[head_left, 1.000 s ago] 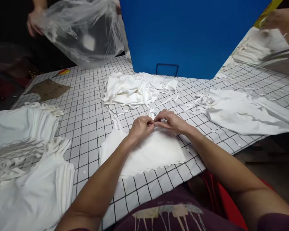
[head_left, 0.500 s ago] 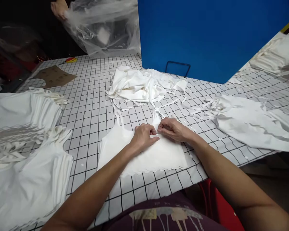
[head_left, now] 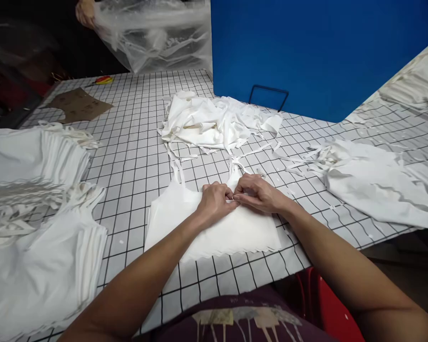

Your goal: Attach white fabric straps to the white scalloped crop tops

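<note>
- Nearest, 2 bare forearms run in from 6 o'clock, wrists low, meeting over a flat white cut fabric piece (head_left: pixel 214 228) on the gridded cutting table (head_left: pixel 135 156).
- Left hand (head_left: pixel 216 202) and right hand (head_left: pixel 258 192) sit knuckle to knuckle, fingertips pinched on the piece's top edge where its thin strap (head_left: pixel 235 166) starts.
- This looks like fine fingering of that strap end; the next move calls for a steady pinch.
- At 9 o'clock, stacked white pieces (head_left: pixel 35 209).
- At 12 o'clock, a loose fabric heap (head_left: pixel 214 121), then a blue panel (head_left: pixel 306 52).
- At 11 o'clock, another person's hand (head_left: pixel 84 12) holds a clear plastic bag (head_left: pixel 157 35).
</note>
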Available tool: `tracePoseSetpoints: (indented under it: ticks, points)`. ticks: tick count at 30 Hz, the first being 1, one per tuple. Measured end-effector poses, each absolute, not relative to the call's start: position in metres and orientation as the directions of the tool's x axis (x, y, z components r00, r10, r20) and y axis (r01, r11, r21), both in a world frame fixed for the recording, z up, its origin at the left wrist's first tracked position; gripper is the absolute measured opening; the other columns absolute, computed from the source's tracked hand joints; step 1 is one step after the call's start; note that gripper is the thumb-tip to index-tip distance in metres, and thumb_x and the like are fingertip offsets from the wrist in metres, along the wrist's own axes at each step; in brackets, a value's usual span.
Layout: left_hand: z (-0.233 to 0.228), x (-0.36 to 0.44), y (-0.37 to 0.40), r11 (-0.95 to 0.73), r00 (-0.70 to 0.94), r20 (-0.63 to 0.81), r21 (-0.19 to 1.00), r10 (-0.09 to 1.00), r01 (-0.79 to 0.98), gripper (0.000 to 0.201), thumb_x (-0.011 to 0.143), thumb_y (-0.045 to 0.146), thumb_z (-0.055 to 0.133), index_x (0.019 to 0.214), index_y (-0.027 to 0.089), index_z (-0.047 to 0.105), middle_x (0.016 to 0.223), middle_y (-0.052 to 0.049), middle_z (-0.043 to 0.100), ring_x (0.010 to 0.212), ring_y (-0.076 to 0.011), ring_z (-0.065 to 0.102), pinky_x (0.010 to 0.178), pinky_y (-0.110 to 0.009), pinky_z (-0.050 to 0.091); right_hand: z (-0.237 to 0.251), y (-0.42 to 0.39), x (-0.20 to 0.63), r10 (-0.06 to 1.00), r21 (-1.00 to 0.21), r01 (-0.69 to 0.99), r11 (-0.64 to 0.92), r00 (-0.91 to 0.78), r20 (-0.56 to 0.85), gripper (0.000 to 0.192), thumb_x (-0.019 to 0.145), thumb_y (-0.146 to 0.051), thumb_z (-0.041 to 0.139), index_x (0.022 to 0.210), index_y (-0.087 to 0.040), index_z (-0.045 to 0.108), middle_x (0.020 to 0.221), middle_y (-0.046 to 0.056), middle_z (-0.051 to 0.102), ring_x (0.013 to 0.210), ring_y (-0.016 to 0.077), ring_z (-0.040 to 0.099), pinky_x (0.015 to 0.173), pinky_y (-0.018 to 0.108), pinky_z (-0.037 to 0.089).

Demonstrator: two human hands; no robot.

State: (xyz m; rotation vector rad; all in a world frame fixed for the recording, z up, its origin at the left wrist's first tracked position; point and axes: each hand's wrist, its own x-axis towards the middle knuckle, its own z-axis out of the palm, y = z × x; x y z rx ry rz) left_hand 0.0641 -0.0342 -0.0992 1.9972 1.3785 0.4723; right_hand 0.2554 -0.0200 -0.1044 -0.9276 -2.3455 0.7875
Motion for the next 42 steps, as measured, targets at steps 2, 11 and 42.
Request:
tracePoseSetpoints:
  ticks: [2,11,42]
  points:
    - [-0.098,0.064,-0.034,-0.209,0.369,-0.085,0.697,0.926,0.685,0.020,0.076,0.031,0.070,0.064,0.020,0.059,0.075,-0.001,0.066,0.088,-0.0220,0.060,0.097,-0.046,0.041,-0.103,-0.020,0.256,0.728,-0.663,0.450,0.599,-0.650,0.216,0.018,0.095,-0.032,0.059,0.083,-0.018,0.059,0.077,0.001,0.063,0.079,0.0160,0.051,0.081,0.036,0.035]
    - [-0.100,0.065,-0.031,-0.216,0.390,-0.109,0.683,0.915,0.698,0.024,0.076,0.032,0.070,0.061,0.020,0.057,0.073,-0.002,0.065,0.089,-0.0223,0.059,0.099,-0.047,0.039,-0.104,-0.020,0.256,0.714,-0.649,0.435,0.624,-0.655,0.248,0.017,0.096,-0.030,0.058,0.085,-0.018,0.061,0.079,0.001,0.064,0.080,0.0155,0.052,0.081,0.036,0.035]
    - [-0.103,0.062,-0.028,-0.262,0.428,-0.099,0.660,0.899,0.704,0.023,0.078,0.036,0.068,0.065,0.021,0.057,0.075,-0.003,0.063,0.089,-0.0233,0.058,0.097,-0.048,0.040,-0.103,-0.024,0.253,0.723,-0.600,0.497,0.627,-0.657,0.212,0.016,0.097,-0.030,0.053,0.085,-0.020,0.059,0.079,-0.001,0.062,0.078,0.0149,0.053,0.085,0.036,0.033]
